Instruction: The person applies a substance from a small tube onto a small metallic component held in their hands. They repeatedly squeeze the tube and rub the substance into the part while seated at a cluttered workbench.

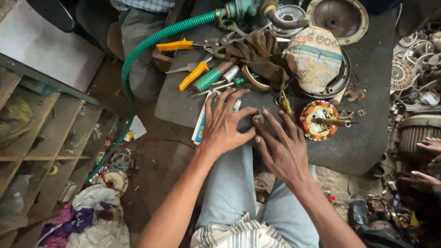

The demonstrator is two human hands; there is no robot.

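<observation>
Left hand (225,126) lies spread flat, gripping nothing; right hand (281,149) is also open, fingertips touching a small round metal part (258,119) near the counter (367,138) front edge. Keep the part pinned flat, away from that edge. Beyond: wound stator (319,120) just right, tools crowding rearward; little free room.

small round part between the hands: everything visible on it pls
The small round part is a ring-shaped metal piece, dull brass-grey, with a dark centre hole. It lies flat on the dark worktable near its front edge. The left hand thumb tip and the right hand fingertips touch it from either side. Finer detail is too small to tell.
</observation>
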